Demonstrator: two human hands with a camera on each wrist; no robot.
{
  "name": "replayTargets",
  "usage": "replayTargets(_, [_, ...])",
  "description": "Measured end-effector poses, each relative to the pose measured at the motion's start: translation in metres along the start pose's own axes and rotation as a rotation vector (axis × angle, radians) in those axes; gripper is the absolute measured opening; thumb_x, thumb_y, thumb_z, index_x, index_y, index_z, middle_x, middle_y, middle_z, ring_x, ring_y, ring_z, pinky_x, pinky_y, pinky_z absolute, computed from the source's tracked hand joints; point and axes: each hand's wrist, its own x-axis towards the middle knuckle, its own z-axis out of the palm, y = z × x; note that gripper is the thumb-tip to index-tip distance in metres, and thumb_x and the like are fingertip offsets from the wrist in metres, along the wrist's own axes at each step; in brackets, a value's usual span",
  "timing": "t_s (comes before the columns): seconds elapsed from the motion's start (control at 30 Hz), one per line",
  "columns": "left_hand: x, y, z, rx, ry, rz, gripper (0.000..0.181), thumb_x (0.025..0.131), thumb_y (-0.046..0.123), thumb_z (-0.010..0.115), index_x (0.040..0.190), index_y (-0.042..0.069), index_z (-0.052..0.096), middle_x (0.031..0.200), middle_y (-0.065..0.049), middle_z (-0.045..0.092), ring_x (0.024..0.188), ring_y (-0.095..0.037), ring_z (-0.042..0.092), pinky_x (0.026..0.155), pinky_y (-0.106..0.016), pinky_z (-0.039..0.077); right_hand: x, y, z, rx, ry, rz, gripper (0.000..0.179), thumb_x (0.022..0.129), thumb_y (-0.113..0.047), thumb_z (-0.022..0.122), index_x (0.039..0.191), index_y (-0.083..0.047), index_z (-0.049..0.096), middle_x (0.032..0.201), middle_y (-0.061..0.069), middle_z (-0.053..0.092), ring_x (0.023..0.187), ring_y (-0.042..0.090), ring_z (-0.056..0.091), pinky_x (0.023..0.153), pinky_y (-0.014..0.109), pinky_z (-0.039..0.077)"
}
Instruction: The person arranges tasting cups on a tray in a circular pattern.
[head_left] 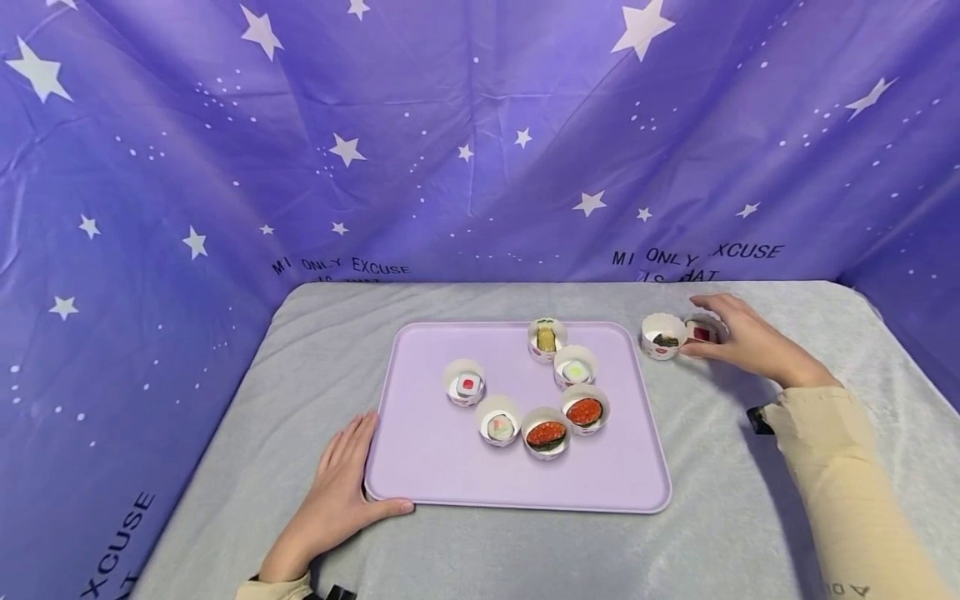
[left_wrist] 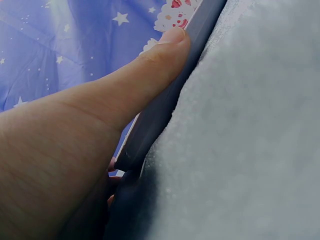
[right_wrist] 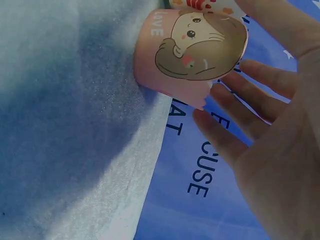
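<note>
My left hand (head_left: 337,487) lies at the near left corner of a lilac tray (head_left: 435,475), fingers straight along its left side. Its thumb (left_wrist: 160,55) rests against the tray's front edge. Beyond the tray's right side, my right hand (head_left: 753,342) spreads around a paper baking cup holding a dark red piece (head_left: 702,333), thumb in front and fingers behind. The right wrist view shows that cup's pink side (right_wrist: 200,50) with a cartoon face, the fingers loosely bent near its rim. A second baking cup (head_left: 662,337) with a dark green-black piece stands just left of it.
On the tray stand several paper cups with toy sushi: a red-centred roll (head_left: 465,383), a pale roll (head_left: 498,421), two orange roe pieces (head_left: 546,435), a green-centred roll (head_left: 576,369) and a yellow piece (head_left: 547,339). Grey cloth (head_left: 750,517) covers the table; a purple starry curtain (head_left: 465,125) hangs behind.
</note>
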Motion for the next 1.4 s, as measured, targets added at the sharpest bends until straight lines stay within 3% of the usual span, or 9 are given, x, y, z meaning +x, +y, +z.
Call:
replayTargets(0.6, [-0.001, -0.001, 0.002, 0.003, 0.011, 0.010, 0.128, 0.066, 0.070, 0.079, 0.159, 0.006, 0.018, 0.162, -0.017, 0.024, 0.150, -0.035, 0.017, 0.119, -0.054, 0.010, -0.002, 0.017, 0.003, 0.088, -0.036, 0.067, 0.085, 0.080, -0.025, 0.083, 0.141, 0.013, 0.038, 0.144, 0.039, 0.035, 0.129, 0.057, 0.036, 0.103, 0.073, 0.029])
replayTargets(0.87, [-0.001, 0.000, 0.001, 0.006, 0.012, 0.012, 0.128, 0.065, 0.070, 0.079, 0.159, 0.006, 0.018, 0.162, -0.017, 0.025, 0.150, -0.036, 0.018, 0.118, -0.056, 0.011, -0.003, 0.023, 0.007, 0.048, 0.024, 0.057, 0.072, 0.082, -0.025, 0.082, 0.135, 0.009, 0.048, 0.139, 0.035, 0.045, 0.125, 0.054, 0.042, 0.098, 0.070, 0.034])
replayTargets(1.23, [0.000, 0.000, 0.001, 0.003, 0.009, 0.007, 0.128, 0.066, 0.070, 0.079, 0.159, 0.007, 0.018, 0.162, -0.016, 0.024, 0.150, -0.036, 0.017, 0.118, -0.055, 0.010, -0.006, 0.025, 0.005, 0.040, 0.036, 0.067, 0.070, 0.084, -0.026, 0.081, 0.135, 0.008, 0.048, 0.137, 0.035, 0.047, 0.125, 0.056, 0.042, 0.100, 0.072, 0.031])
replayTargets(1.4, [0.000, 0.000, 0.000, 0.002, 0.005, 0.000, 0.128, 0.066, 0.070, 0.079, 0.159, 0.006, 0.018, 0.162, -0.017, 0.024, 0.150, -0.036, 0.017, 0.118, -0.055, 0.010, -0.009, 0.025, 0.001, 0.028, 0.065, 0.068, 0.067, 0.084, -0.025, 0.080, 0.134, 0.007, 0.049, 0.132, 0.032, 0.051, 0.119, 0.051, 0.047, 0.097, 0.067, 0.036])
